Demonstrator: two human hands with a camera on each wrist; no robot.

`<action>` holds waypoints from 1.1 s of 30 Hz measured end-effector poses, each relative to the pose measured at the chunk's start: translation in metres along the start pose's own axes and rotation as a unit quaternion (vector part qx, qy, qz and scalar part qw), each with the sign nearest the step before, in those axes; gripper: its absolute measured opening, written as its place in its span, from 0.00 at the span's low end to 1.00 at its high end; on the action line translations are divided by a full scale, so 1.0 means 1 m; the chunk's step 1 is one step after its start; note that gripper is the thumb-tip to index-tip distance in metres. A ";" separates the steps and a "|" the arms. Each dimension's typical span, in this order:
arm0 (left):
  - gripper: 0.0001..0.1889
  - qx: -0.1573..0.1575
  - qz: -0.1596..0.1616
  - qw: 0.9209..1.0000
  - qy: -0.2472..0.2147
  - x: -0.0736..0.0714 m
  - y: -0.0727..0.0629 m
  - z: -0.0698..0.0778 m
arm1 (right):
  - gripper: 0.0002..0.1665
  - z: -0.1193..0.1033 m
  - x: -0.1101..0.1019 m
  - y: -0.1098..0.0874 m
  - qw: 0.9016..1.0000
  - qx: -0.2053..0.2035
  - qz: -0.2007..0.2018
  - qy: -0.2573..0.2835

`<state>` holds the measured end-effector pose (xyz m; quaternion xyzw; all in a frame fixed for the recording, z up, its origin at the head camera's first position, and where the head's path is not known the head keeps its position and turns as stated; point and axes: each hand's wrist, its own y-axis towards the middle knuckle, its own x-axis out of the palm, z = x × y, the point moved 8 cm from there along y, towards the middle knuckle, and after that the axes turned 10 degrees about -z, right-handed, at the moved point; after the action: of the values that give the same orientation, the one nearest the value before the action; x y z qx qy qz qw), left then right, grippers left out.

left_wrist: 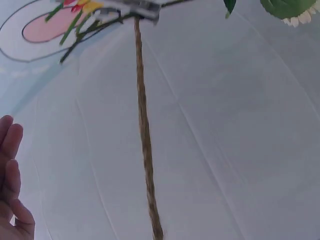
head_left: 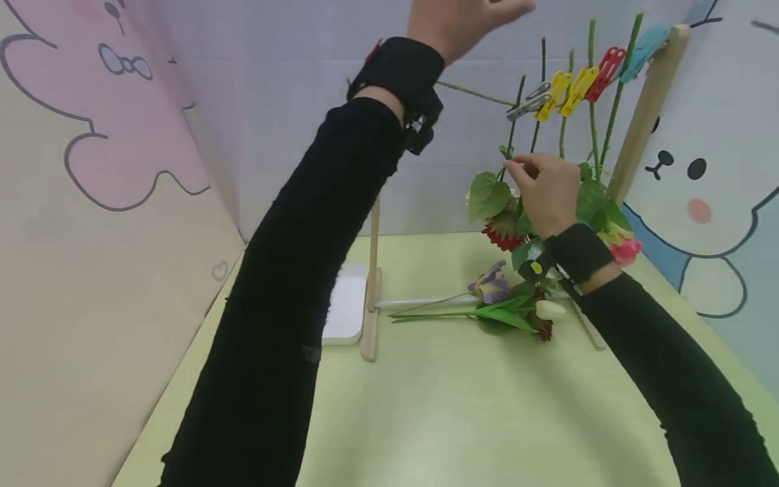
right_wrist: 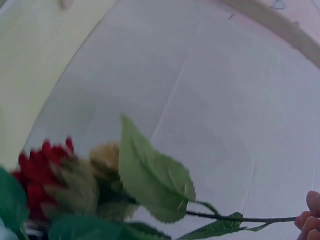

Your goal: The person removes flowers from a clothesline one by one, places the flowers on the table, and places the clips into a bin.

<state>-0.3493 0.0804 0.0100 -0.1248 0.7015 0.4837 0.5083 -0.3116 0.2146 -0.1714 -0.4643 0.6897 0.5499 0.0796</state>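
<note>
Several artificial flowers hang head down from a twine (head_left: 475, 93), each stem held by a clothespin. My right hand (head_left: 546, 193) pinches the stem (right_wrist: 260, 219) of the leftmost flower, below the grey clothespin (head_left: 529, 101). A broad green leaf (head_left: 489, 197) and a red flower (head_left: 504, 233) hang beside that hand; in the right wrist view, leaves partly hide a pale bloom. My left hand (head_left: 462, 26) is raised above the twine, partly cut off by the head view's top edge. Its fingers (left_wrist: 11, 145) look loosely extended and hold nothing, apart from the twine.
Yellow clothespins (head_left: 552, 97), a red one (head_left: 606, 74) and a blue one (head_left: 646, 53) line the twine toward the wooden post (head_left: 651, 111). A purple iris (head_left: 491, 284) and a white tulip (head_left: 550, 310) lie on the table. A white tray (head_left: 345, 308) is partly behind my left sleeve.
</note>
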 end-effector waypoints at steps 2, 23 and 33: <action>0.28 0.028 -0.046 0.998 -0.019 0.018 0.000 0.022 | 0.18 -0.001 0.002 0.006 1.000 -0.008 0.001 -0.018; 0.23 -0.012 -0.200 0.974 0.104 0.087 0.003 0.067 | 0.25 0.013 0.011 0.027 0.996 0.087 -0.019 -0.017; 0.19 -0.015 -0.175 0.980 0.090 0.093 0.003 0.069 | 0.22 0.009 0.010 0.027 0.994 0.102 -0.013 -0.022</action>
<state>-0.3524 0.1662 -0.0669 -0.2960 0.7046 0.3846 0.5177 -0.3404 0.2151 -0.1621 -0.4501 0.7341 0.4861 0.1488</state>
